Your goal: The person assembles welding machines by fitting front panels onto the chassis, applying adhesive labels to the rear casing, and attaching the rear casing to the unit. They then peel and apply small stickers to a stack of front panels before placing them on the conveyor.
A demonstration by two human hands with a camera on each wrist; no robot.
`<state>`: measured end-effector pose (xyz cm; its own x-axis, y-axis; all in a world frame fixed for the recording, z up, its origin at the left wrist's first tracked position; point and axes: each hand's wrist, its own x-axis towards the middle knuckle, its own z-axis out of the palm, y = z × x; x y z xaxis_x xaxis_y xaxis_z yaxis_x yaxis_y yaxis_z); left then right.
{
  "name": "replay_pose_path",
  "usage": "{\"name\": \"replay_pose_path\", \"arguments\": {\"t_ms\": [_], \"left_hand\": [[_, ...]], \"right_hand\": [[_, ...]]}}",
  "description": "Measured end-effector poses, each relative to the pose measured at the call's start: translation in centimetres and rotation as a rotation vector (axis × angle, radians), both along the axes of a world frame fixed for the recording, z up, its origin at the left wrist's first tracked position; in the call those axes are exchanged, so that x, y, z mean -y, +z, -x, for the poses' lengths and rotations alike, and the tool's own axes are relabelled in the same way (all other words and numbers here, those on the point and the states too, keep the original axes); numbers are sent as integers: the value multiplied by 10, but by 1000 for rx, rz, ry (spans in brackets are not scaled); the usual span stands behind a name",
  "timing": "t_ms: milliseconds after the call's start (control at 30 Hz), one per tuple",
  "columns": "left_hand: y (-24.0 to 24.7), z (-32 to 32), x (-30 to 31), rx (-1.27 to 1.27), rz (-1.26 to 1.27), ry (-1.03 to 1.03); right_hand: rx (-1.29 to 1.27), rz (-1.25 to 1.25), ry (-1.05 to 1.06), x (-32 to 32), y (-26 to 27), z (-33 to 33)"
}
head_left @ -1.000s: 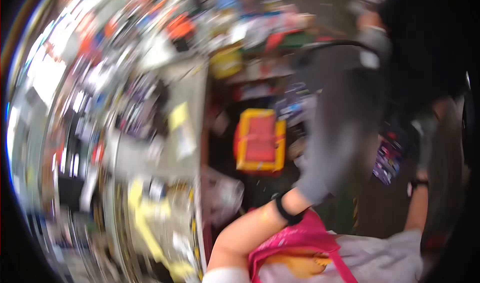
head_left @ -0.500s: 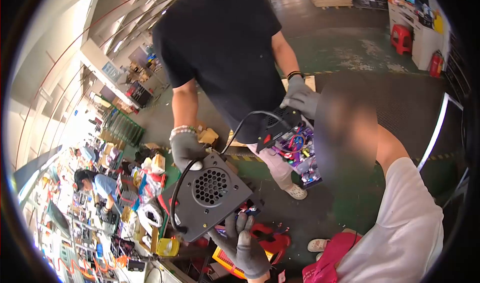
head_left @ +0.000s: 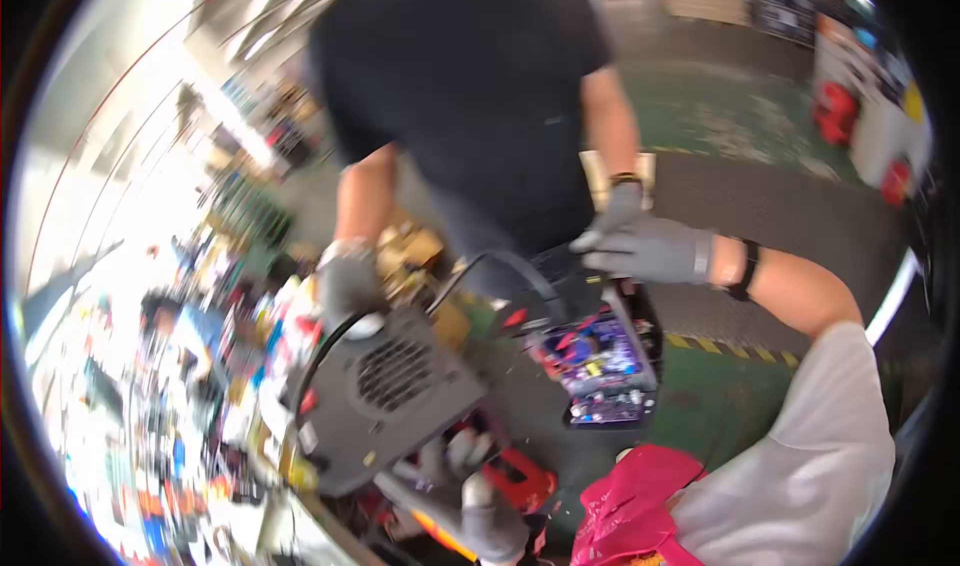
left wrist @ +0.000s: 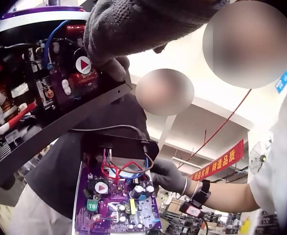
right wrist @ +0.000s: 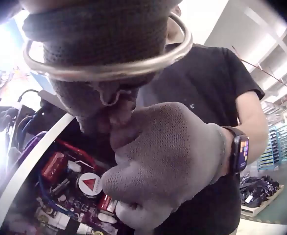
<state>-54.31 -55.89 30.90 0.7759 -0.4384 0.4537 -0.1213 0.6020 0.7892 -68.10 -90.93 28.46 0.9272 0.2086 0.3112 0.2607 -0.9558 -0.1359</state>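
Observation:
Two black metal-cased electronic units are held between me and another person. The left unit (head_left: 345, 421) shows its round vent grille and a black cable on top. My grey-gloved left hand (head_left: 490, 511) grips its near lower edge, while the other person's gloved hand (head_left: 350, 286) holds the far side. On the right, an open unit (head_left: 610, 356) hangs tilted, showing a purple circuit board (left wrist: 114, 205) with coloured wires. My gloved right hand (head_left: 650, 251) holds its upper edge, close against the other person's second gloved hand (right wrist: 163, 152). In the right wrist view the units partly hide my fingertips.
The other person in a black shirt (head_left: 480, 96) stands right in front of me. A cluttered workbench (head_left: 290, 511) runs along the left. Below the left unit lies a red object (head_left: 525, 481). Cardboard boxes (head_left: 405, 256) sit behind, and a yellow-black striped floor line (head_left: 740, 349) crosses the right.
From a blurred downward view, my view has swung to the other person and both units. Since half a second ago, the left unit has shifted slightly left and down in view.

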Motion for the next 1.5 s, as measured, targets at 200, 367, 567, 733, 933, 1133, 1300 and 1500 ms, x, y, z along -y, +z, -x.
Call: {"name": "replay_pose_path", "arguments": {"t_ms": [200,367,567,733,933,1133,1300,1500], "left_hand": [[10,20,-47,-155,-106,-305],[-10,18,-150,-195,-358,-415],[-57,4,-306,-251,-517,67],[-81,9,-413,-564,-484,525],[-129,38,-499,-774,-473,974],[-129,96,-539,-888,-510,1293],[-130,87,-554,-927,-483,1328],[-165,52,-591,-944,-396,1257]], "right_hand": [[277,-62,-411,-69,64,63],[371,-130,-508,-172,86,114],[349,-373,80,-354,73,-9],[-105,-611,439,-464,11,-125],[-574,-853,630,-564,-99,-218],[-726,-721,936,-661,-141,-272],[-719,-422,1113,-713,-171,-306],[-752,-313,1037,-721,-161,-336]]}}
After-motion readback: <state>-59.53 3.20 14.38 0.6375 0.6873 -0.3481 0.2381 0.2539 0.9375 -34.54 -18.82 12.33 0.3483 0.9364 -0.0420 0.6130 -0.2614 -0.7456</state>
